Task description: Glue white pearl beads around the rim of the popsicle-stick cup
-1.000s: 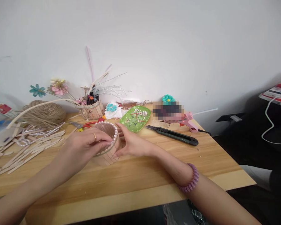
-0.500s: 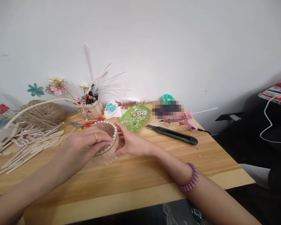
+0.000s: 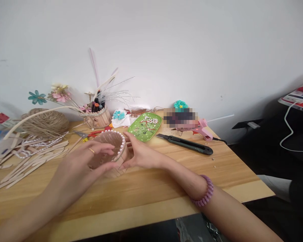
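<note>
A round cup made of upright wooden craft sticks [image 3: 113,143], with a string of white pearls round its rim, stands on the wooden table [image 3: 146,188]. My left hand [image 3: 78,164], a ring on one finger, curls round the cup's near left side, fingers and thumb on its wall. My right hand [image 3: 141,154] lies flat against the cup's right side with fingers stretched out, touching it. A purple coil band is on my right wrist.
Loose craft sticks [image 3: 30,158] and pearl strings lie at the left by a ball of twine [image 3: 45,122]. Behind the cup stand a stick holder with pens [image 3: 97,116], a green tray of pearls [image 3: 145,126], a black utility knife [image 3: 185,144] and a pink glue gun [image 3: 203,129].
My left hand has slid back and down from the cup's rim to its near side, uncovering the opening. The right hand has stayed against the cup.
</note>
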{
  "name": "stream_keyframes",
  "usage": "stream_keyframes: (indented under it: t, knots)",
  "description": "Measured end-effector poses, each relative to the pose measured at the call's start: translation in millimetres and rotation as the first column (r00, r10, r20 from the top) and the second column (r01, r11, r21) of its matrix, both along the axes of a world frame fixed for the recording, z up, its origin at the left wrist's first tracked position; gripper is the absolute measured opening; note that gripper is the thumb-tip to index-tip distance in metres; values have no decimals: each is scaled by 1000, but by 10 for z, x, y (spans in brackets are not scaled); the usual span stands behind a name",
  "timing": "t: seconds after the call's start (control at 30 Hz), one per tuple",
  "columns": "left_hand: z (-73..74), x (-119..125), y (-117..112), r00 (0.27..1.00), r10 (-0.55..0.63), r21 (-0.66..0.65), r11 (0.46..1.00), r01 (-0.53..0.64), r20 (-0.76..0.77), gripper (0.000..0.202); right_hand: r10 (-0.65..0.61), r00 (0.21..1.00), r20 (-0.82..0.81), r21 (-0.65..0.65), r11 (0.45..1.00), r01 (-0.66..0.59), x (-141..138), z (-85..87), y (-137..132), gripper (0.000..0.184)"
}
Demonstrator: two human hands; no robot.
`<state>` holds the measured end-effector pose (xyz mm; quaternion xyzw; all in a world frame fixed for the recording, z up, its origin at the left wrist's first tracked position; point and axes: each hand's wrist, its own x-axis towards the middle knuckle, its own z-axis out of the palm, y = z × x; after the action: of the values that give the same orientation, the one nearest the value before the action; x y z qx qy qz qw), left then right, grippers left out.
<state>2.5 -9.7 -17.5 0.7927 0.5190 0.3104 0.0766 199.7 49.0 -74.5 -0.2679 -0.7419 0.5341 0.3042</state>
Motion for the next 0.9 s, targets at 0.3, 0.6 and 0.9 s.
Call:
stream_keyframes:
  t: [0.3, 0.6, 0.9]
  knots:
    - [-109, -252, 105, 988, -133, -176, 973, 146, 84, 22, -77, 984, 164, 316, 949, 22, 239, 230, 4, 99]
    - [-198, -303, 218, 937, -236, -165, 945, 283, 258, 12, -245, 959, 140, 631, 768, 104, 72, 721, -164, 9]
    - [-158, -348, 248, 941, -239, -134, 952, 276, 239, 17, -66, 935, 348, 304, 951, -46, -177, 885, 2, 15]
